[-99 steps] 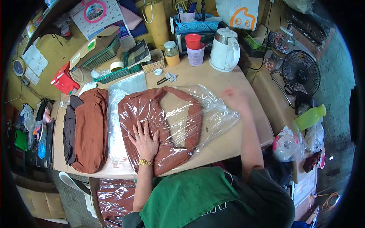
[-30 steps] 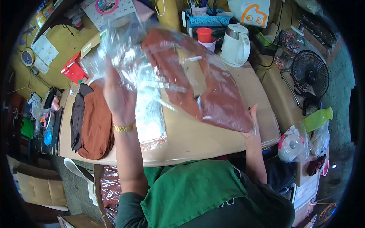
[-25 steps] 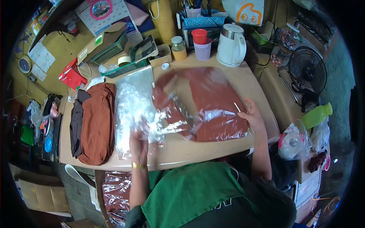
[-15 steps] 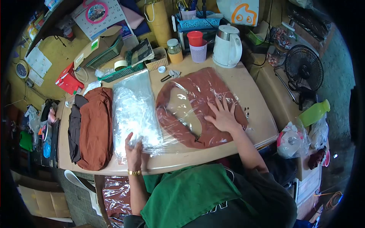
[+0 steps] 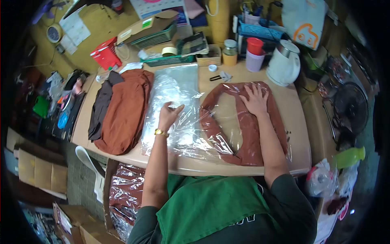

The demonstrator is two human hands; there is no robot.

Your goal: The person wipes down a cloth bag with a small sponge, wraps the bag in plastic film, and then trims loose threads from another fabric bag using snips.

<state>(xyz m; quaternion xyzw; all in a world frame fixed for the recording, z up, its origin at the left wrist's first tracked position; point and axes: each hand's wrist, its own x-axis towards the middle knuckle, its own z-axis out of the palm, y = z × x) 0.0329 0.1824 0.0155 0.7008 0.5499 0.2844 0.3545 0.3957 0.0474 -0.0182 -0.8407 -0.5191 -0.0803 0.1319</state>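
My right hand (image 5: 256,101) lies flat with spread fingers on the upper part of a brown folded garment in a clear plastic bag (image 5: 252,134). The garment curves round an opening, where the tan tabletop shows through the film. My left hand (image 5: 168,117), with a gold band at the wrist, is over the stack of clear plastic bags (image 5: 178,83) beside it. Its fingers are partly curled, thumb and fingertips apart, and I see nothing between them. Left of the stack lies a pile of unbagged brown cloth (image 5: 124,114) with dark cloth (image 5: 101,110) along its edge.
Along the back stand a green basket (image 5: 166,61), a jar (image 5: 230,53), a red-and-lilac cup (image 5: 254,61) and a white kettle (image 5: 283,65). A small cutter (image 5: 215,77) lies before them. Below the table's front edge, a carton holds bagged brown garments (image 5: 126,191). A fan (image 5: 349,105) stands right.
My left hand has moved up the plastic stack from its near end. My right hand has slid toward the far end of the bagged garment. The camera view has shifted.
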